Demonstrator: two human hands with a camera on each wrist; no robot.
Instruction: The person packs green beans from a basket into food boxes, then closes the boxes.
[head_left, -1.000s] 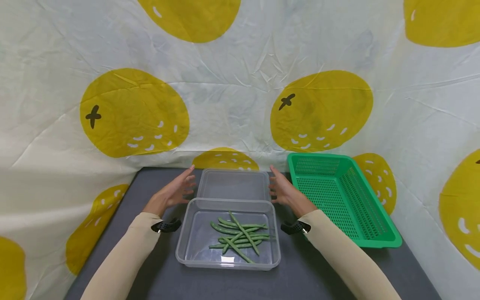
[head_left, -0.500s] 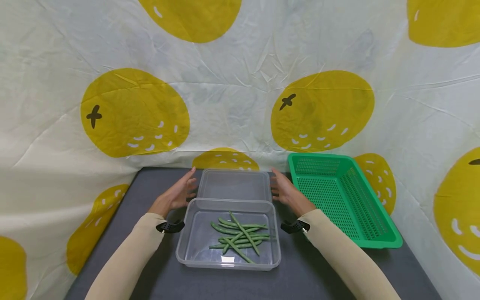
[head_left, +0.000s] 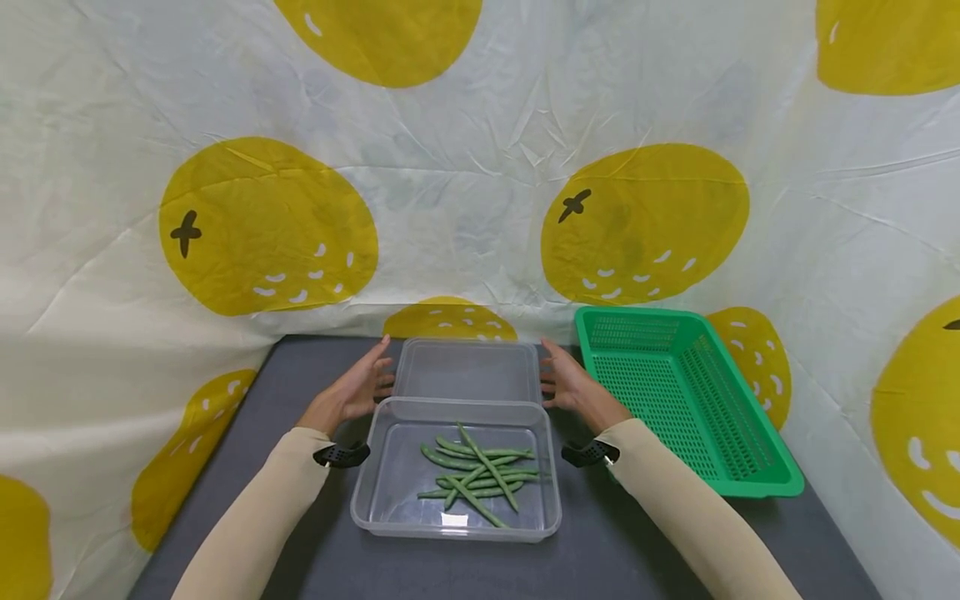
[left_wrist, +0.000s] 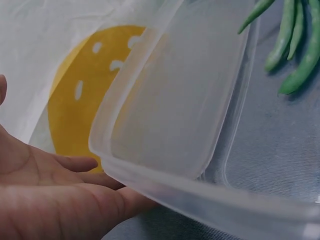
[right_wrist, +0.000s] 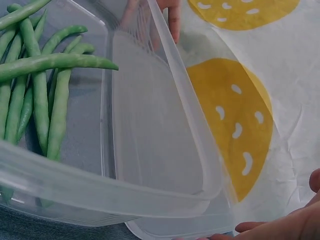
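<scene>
A clear plastic container (head_left: 382, 517) holds several green beans (head_left: 480, 477), loosely crossed on its floor. Directly behind it lies its clear lid (head_left: 467, 369), partly seen through the container wall in the left wrist view. My left hand (head_left: 351, 396) is at the left of the lid, by the container's back left corner, fingers extended and thumb up. Opposite it, my right hand (head_left: 577, 390) stands at the lid's right side in the same pose. In the right wrist view its fingers (right_wrist: 270, 231) come close to the lid's edge; whether either hand touches it, I cannot tell.
A green perforated basket (head_left: 675, 400) stands on the right, close to my right forearm. The dark grey table (head_left: 450, 571) ends at a white cloth (head_left: 465, 208) printed with yellow fruit, which hangs behind and along both sides.
My left hand has shifted slightly to the right, toward the lid. The right hand has hardly moved. Container, beans, lid and basket stay in place.
</scene>
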